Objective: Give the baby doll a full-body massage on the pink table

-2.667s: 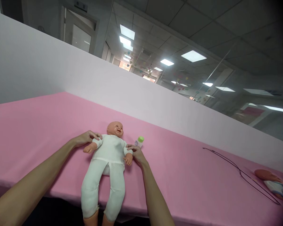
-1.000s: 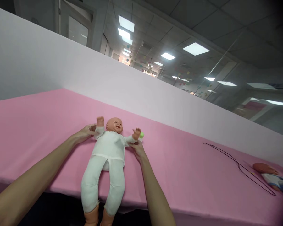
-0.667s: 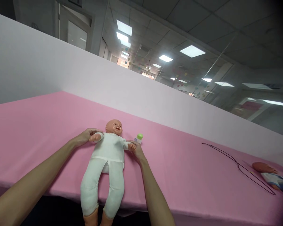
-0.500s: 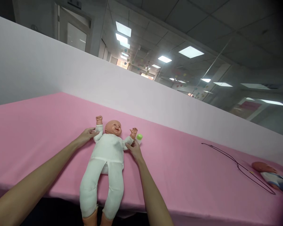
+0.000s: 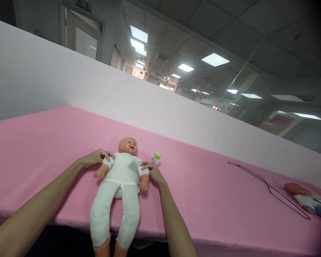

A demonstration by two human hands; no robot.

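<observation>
A baby doll (image 5: 121,178) in a white suit lies on its back on the pink table (image 5: 203,200), head away from me, legs hanging over the near edge. My left hand (image 5: 97,157) grips the doll's arm on my left at the shoulder. My right hand (image 5: 152,171) grips its other upper arm. Both doll arms point down along its sides. A small bottle with a green cap (image 5: 155,158) lies just beyond my right hand.
A thin black cord (image 5: 267,187) lies across the table at the right. A second doll (image 5: 305,198) lies at the far right edge. A white partition wall (image 5: 149,103) runs along the back of the table.
The doll's arms, raised beside its head half a second ago, are now lowered along its body. My hands stayed on its upper arms and moved down with them.
</observation>
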